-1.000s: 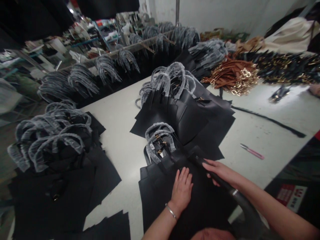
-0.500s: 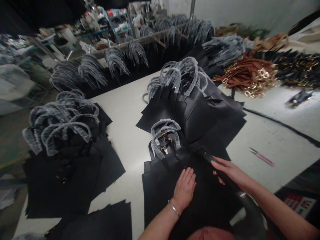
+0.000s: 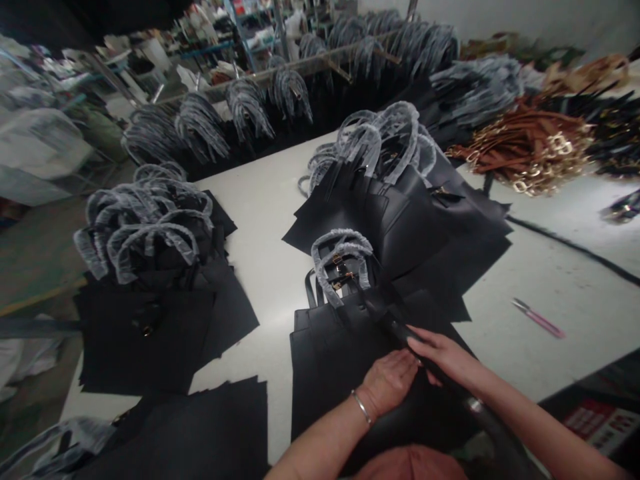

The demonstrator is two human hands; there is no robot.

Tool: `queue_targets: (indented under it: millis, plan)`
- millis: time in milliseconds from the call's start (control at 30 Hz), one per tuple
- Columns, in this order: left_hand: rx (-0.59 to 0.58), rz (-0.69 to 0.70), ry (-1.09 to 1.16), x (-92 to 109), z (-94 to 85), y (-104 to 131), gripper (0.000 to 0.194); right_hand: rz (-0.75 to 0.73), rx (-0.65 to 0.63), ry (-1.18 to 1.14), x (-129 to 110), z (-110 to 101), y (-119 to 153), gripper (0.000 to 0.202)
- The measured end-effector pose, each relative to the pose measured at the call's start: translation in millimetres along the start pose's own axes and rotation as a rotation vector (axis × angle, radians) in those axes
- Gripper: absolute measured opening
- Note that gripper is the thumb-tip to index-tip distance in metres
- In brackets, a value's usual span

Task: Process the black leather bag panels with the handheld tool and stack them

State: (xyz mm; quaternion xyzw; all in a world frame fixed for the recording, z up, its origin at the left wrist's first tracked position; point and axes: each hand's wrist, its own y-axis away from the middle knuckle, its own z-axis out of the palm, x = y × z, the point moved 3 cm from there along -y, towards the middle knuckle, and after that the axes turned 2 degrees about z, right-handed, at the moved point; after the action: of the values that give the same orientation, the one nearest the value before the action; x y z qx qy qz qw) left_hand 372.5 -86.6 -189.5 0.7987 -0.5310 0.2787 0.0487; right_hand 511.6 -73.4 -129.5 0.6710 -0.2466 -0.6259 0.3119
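Note:
My right hand (image 3: 440, 353) is closed around a long black strap (image 3: 397, 327), which runs back toward my lap and has a shiny metal bit on it. My left hand (image 3: 393, 383), with a silver bangle at the wrist, is right beside it. Its fingers are bent together and the tips are hidden, so what they hold cannot be made out. Under both hands lies a black handbag (image 3: 325, 360) on a small stack. At its top stand plastic-wrapped handles (image 3: 320, 267) with gold-coloured hardware between them.
Black bags with wrapped handles are piled on the white table (image 3: 260, 220), one pile at left (image 3: 145, 340) and one behind (image 3: 350, 200). Pink-handled snips (image 3: 540, 319) lie to the right. Brown straps (image 3: 530, 147) are heaped farther back. A rack (image 3: 200, 127) of bags runs along the far edge.
My left hand has moved right from lying flat on the bag to beside the strap, its fingers now bent. The right hand and strap have shifted slightly left and down. The view has turned left.

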Motion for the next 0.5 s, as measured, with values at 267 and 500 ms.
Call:
queue_targets:
  millis: [267,500]
  plan:
    - [-0.065,-0.129,0.115,10.8,-2.9,5.0,0.03,0.006,-0.109,0.199,-8.3,19.9,18.2,0.069]
    - [-0.168,-0.159,0.06,12.5,18.5,19.8,0.035,-0.114,-0.094,0.582,-42.8,86.1,-12.3,0.059]
